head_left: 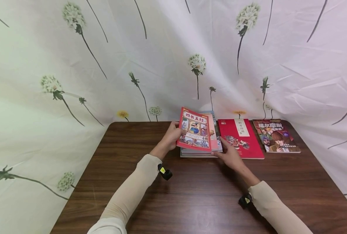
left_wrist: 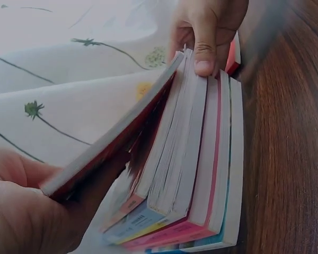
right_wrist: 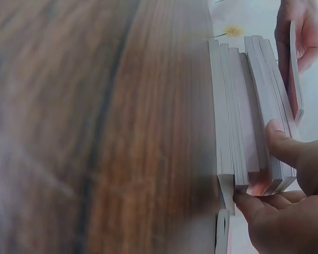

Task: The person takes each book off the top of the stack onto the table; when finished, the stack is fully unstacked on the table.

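Note:
My left hand grips the left edge of a thin red comic-style book, its thumb on the cover. That book is tilted up off a stack of books, its left side raised, as the gap in the left wrist view shows. At the stack's right front corner is my right hand. In the right wrist view its thumb presses the page edges of the upper books, while the fingers curl round the side lower down. The lower covers are mostly hidden.
Right of the stack lies a red book with a white title strip. Farther right is a colourful comic book. All rest on a dark wooden table, backed by a dandelion-print cloth.

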`<state>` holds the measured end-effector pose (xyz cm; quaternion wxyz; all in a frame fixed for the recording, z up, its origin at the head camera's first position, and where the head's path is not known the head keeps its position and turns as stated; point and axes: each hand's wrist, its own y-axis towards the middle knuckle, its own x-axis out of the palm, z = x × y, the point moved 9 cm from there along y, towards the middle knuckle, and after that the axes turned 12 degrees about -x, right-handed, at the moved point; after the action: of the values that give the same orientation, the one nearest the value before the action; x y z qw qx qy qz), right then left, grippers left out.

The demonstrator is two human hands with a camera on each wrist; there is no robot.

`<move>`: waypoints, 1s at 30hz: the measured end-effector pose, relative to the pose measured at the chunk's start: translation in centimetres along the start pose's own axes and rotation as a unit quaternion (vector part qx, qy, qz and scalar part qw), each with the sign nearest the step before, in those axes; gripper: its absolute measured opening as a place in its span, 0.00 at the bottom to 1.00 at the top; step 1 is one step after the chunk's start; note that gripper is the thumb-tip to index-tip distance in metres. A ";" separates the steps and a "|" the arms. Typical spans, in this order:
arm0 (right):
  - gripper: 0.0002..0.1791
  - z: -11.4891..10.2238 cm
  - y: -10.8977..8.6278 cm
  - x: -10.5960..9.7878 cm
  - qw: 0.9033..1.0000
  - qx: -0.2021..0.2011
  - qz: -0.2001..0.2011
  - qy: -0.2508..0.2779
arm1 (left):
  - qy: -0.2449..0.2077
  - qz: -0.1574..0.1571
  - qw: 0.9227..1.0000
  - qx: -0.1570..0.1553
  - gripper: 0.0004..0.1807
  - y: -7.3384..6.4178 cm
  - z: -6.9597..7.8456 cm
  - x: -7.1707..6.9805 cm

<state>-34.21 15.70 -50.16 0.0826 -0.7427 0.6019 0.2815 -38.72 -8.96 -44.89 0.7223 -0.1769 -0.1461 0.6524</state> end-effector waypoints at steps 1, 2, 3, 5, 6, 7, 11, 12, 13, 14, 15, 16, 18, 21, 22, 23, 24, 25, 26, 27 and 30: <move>0.50 0.0 0.0 0.0 1.000 -0.003 0.000 0.004 | -0.005 0.001 1.000 -0.003 0.32 0.1 -0.1 0.0; 0.49 -0.1 0.0 0.0 1.000 -0.006 0.000 0.007 | -0.010 0.001 1.000 -0.005 0.31 0.1 -0.2 -0.1; 0.49 0.0 0.0 0.0 1.000 -0.005 -0.001 0.010 | -0.011 0.001 1.000 -0.006 0.31 0.1 -0.2 -0.1; 0.48 0.0 0.0 -0.1 1.000 -0.004 -0.003 0.016 | -0.015 -0.001 1.000 -0.005 0.31 0.2 -0.3 -0.1; 0.48 0.1 -0.1 -0.1 1.000 -0.003 -0.004 0.016 | -0.015 0.000 1.000 -0.006 0.31 0.2 -0.3 -0.1; 0.48 0.1 -0.1 -0.2 1.000 -0.002 -0.006 0.017 | -0.015 0.001 1.000 -0.006 0.31 0.3 -0.4 -0.2; 0.48 0.2 -0.1 -0.4 1.000 -0.002 -0.006 0.018 | -0.014 0.003 1.000 -0.003 0.31 0.0 -0.2 -0.3; 0.48 0.2 -0.1 -0.4 1.000 -0.003 -0.007 0.018 | -0.014 0.004 1.000 -0.001 0.31 -0.1 -0.1 -0.4; 0.48 0.1 -0.2 -0.4 1.000 -0.003 -0.006 0.019 | -0.018 0.003 1.000 0.001 0.31 -0.2 0.0 -0.4; 0.48 0.1 -0.2 -0.4 1.000 -0.004 -0.006 0.019 | -0.021 0.003 1.000 0.004 0.31 -0.3 0.1 -0.5; 0.48 0.1 -0.2 -0.5 1.000 -0.004 -0.006 0.017 | -0.025 0.003 1.000 0.006 0.32 -0.4 0.3 -0.6; 0.48 0.0 -0.2 -0.5 1.000 -0.005 -0.006 0.017 | -0.030 0.002 1.000 0.008 0.32 -0.5 0.4 -0.7; 0.48 -0.1 -0.2 -0.5 1.000 -0.007 -0.004 0.017 | -0.044 0.001 0.999 0.011 0.33 -0.6 0.6 -0.9; 0.48 0.0 -0.2 -0.5 1.000 -0.008 -0.004 0.013 | -0.060 0.000 0.998 0.013 0.34 -0.6 0.9 -1.4; 0.48 0.0 -0.2 -0.5 1.000 -0.007 -0.003 0.012 | -0.064 0.001 0.998 0.013 0.34 -0.7 0.9 -1.6; 0.48 0.0 -0.2 -0.5 1.000 -0.006 -0.004 0.009 | -0.065 0.003 0.998 0.013 0.34 -0.7 1.0 -1.8; 0.48 0.1 -0.2 -0.5 1.000 -0.005 -0.005 0.008 | -0.067 0.004 0.998 0.013 0.34 -0.7 1.0 -2.0; 0.48 0.1 -0.2 -0.5 1.000 -0.004 -0.006 0.006 | -0.066 0.006 0.998 0.014 0.34 -0.8 1.0 -2.3; 0.48 0.1 -0.2 -0.5 1.000 -0.003 -0.007 0.004 | -0.067 0.006 0.998 0.015 0.34 -0.8 1.1 -2.6; 0.48 0.1 -0.2 -0.5 1.000 -0.002 -0.007 0.003 | -0.066 0.007 0.998 0.017 0.33 -0.9 1.1 -2.8; 0.48 0.1 -0.2 -0.5 1.000 -0.004 -0.007 0.000 | -0.063 0.011 0.998 0.024 0.32 -1.2 1.2 -3.8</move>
<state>-34.10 16.26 -50.04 0.0821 -0.7475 0.5952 0.2833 -38.60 -12.73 -43.22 0.7086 -0.1196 -0.1735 0.6734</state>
